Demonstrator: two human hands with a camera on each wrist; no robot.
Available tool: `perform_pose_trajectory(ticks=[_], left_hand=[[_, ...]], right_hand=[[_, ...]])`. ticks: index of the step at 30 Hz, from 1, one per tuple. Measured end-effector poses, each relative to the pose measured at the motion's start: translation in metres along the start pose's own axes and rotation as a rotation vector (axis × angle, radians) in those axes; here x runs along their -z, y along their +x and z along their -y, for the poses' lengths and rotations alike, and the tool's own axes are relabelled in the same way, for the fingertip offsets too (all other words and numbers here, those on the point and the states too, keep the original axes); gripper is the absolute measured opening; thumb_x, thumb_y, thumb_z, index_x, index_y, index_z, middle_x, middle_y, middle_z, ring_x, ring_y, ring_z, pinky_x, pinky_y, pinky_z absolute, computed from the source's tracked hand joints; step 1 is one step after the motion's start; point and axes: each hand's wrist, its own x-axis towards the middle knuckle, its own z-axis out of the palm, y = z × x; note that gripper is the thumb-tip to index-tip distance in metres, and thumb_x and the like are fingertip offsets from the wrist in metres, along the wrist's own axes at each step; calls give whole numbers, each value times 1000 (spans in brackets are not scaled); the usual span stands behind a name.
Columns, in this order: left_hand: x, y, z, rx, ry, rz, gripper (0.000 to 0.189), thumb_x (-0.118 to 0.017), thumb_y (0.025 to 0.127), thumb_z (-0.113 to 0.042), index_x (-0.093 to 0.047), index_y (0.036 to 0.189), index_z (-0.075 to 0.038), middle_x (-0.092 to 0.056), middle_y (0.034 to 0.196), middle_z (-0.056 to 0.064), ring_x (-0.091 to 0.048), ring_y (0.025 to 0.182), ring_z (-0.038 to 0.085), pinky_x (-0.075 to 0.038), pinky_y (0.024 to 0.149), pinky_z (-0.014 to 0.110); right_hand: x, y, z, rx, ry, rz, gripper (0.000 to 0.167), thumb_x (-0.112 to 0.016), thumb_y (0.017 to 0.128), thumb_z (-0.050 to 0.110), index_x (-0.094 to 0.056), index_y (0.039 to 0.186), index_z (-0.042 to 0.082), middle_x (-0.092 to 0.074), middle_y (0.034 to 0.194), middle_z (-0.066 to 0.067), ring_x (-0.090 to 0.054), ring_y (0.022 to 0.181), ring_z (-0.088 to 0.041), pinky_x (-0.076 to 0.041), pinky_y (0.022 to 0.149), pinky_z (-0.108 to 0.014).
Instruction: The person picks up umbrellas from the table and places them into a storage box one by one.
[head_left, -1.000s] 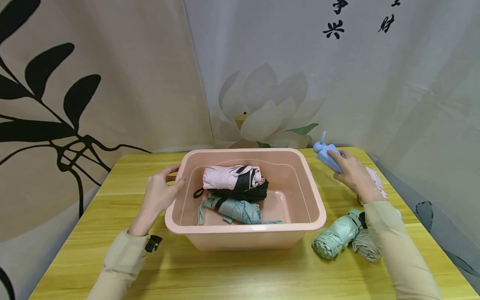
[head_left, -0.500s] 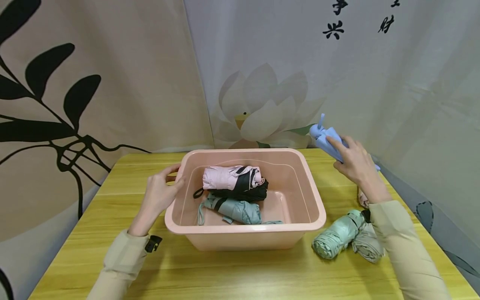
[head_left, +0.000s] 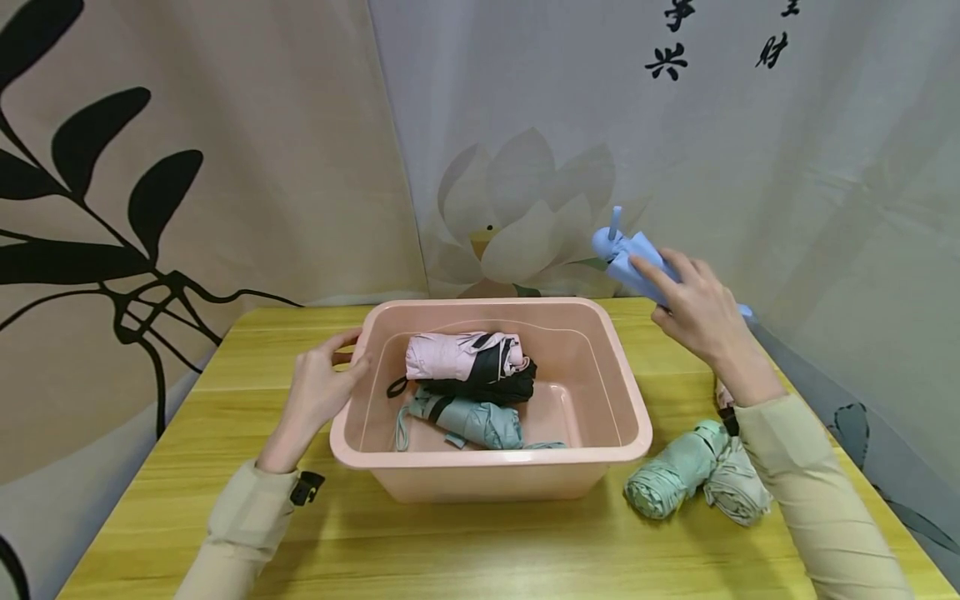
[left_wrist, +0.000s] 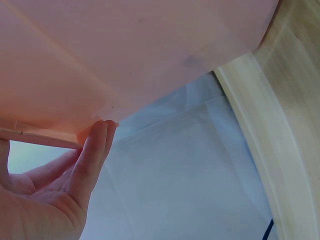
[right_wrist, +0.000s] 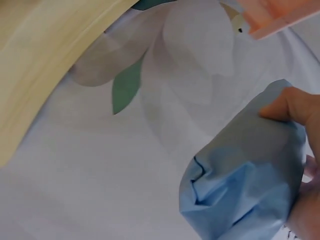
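Note:
My right hand [head_left: 705, 321] grips a folded light-blue umbrella [head_left: 633, 262] in the air, beyond the right back corner of a pink plastic basin [head_left: 491, 460]. The umbrella's round handle end points up and left; its pale blue cloth [right_wrist: 240, 175] fills much of the right wrist view. At the basin's left side, my left hand [head_left: 318, 392] holds the rim, with fingertips [left_wrist: 97, 130] against the outer wall. Inside the basin, a folded pink-and-black umbrella [head_left: 438, 357] lies over a black one [head_left: 480, 389], and a teal umbrella [head_left: 476, 421] lies in front of them.
Right of the basin, a mint-green folded umbrella [head_left: 671, 475] and a grey-green one [head_left: 738, 487] lie on the wooden table [head_left: 480, 550]. Behind them, something pink [head_left: 722, 396] is mostly hidden by my right sleeve. A printed curtain [head_left: 300, 167] hangs behind the table.
My right hand has lifted the light-blue umbrella up from the table's right side and carried it a little left. My left hand and the basin have stayed put.

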Motion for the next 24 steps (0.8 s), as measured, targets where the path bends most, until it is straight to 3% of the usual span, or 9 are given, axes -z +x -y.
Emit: perform_pose_trajectory(ticks=[6,15,24], left_hand=[[1,0,0,8,-2,4,43,-61,90,-16,-56,129,1,-59,124,29,-65,102,42,-58,74,48],[0,0,-1,14,-2,5,43,-61,90,-16,-56,129,1,-59,124,29,-65,102,41,-58,74,48],[0,0,1,-1,0,-4,42,-60,90,-16,-57,128,1,-60,122,30,-66,101,41,-58,73,48]], right_hand=[[2,11,13,92,-6,-46,63,-62,71,-6,-55,130,12,-53,125,-25,-55,100,-47,-51,59,-59],[6,29,33,217,-22,-58,64,-65,72,-6,-54,133,11,-53,128,-26,-56,99,-46,-51,79,-54],[6,45,54,321,-46,-57,67,-73,71,-4,-53,133,12,-54,128,-26,-58,97,-43,-53,80,-53]])
